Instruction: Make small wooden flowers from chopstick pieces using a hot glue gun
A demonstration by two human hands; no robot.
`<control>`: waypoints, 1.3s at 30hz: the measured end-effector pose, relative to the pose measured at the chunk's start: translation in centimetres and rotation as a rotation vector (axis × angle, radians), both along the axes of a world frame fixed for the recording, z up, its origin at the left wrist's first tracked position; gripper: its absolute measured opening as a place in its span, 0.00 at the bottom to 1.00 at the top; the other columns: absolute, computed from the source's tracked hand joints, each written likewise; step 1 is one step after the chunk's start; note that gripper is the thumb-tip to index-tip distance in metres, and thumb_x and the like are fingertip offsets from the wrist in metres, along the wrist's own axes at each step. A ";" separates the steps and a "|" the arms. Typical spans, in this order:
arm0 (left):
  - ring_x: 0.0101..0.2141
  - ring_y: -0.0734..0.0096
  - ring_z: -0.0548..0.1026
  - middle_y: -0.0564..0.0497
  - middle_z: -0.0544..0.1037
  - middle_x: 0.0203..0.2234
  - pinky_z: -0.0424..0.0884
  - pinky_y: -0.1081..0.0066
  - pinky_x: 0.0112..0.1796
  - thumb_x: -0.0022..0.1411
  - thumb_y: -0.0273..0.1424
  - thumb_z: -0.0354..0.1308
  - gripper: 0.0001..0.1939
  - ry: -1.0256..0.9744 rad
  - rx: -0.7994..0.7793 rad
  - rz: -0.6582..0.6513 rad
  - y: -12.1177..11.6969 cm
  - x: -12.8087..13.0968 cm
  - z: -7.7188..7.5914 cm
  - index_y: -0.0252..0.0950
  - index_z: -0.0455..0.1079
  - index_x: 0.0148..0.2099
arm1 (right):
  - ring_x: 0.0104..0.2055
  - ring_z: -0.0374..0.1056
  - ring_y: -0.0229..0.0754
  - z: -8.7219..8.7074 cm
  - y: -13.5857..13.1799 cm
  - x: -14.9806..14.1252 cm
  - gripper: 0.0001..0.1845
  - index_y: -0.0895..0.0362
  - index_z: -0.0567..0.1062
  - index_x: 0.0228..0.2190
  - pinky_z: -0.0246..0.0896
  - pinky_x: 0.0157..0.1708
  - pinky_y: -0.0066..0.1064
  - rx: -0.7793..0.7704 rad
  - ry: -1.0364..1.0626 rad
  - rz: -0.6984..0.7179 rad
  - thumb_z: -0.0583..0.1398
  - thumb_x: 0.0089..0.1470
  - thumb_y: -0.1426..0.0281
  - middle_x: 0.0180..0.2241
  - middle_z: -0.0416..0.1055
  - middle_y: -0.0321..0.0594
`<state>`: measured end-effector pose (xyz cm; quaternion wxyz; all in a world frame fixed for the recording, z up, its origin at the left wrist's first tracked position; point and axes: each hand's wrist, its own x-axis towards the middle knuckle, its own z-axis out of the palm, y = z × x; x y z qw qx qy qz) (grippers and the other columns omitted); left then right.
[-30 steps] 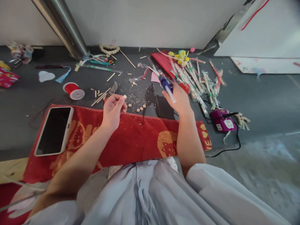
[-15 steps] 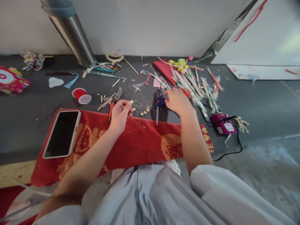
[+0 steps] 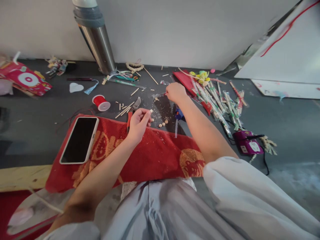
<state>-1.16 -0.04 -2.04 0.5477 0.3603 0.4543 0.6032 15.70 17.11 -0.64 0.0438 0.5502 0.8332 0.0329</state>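
My left hand [image 3: 138,126], above the near edge of the red towel [image 3: 152,156], pinches a small cream-coloured piece [image 3: 151,110] between thumb and fingertips. Just behind that hand lie pliers with red handles [image 3: 129,120], partly covered. My right hand [image 3: 176,92] is closed and reaches down to the dark tabletop near the wrapped sticks; its fingertips are hidden, and what they grip cannot be made out. Below its wrist, a blue glue gun [image 3: 179,113] with a translucent glue stick [image 3: 176,129] is partly hidden. Several small cream pieces [image 3: 163,123] lie between the hands among crumbs.
A phone [image 3: 79,140] rests on the towel's left part. Behind it stand a red thread spool [image 3: 101,103] and a steel flask [image 3: 100,46]. Plastic-wrapped sticks [image 3: 212,100] are heaped to the right, near a purple box with a black cord [image 3: 246,142].
My right hand has left the glue gun and moved farther back, closing its fingers. My left hand keeps its pinch on the small piece. The view has shifted left.
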 end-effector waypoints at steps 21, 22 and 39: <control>0.17 0.84 0.65 0.58 0.70 0.17 0.62 0.82 0.20 0.63 0.25 0.58 0.07 -0.011 -0.001 -0.051 -0.3 0.1 -0.2 0.36 0.67 0.31 | 0.47 0.74 0.58 2.0 -1.2 -0.2 0.15 0.67 0.81 0.38 0.67 0.48 0.46 -0.016 -0.016 0.002 0.57 0.53 0.75 0.41 0.78 0.58; 0.17 0.84 0.65 0.58 0.69 0.17 0.63 0.82 0.20 0.63 0.25 0.59 0.07 -0.010 -0.003 -0.050 -0.3 0.2 -0.1 0.36 0.67 0.30 | 0.46 0.74 0.57 2.4 -2.0 -0.1 0.14 0.65 0.81 0.36 0.67 0.47 0.44 -0.007 0.018 0.007 0.57 0.52 0.75 0.40 0.79 0.55; 0.17 0.84 0.65 0.58 0.69 0.16 0.61 0.82 0.20 0.61 0.27 0.61 0.08 0.032 0.017 -0.060 -0.1 0.3 -0.5 0.35 0.66 0.30 | 0.51 0.69 0.49 0.3 -3.6 -1.9 0.17 0.60 0.79 0.44 0.61 0.47 0.36 -0.049 0.060 0.244 0.52 0.62 0.74 0.47 0.76 0.51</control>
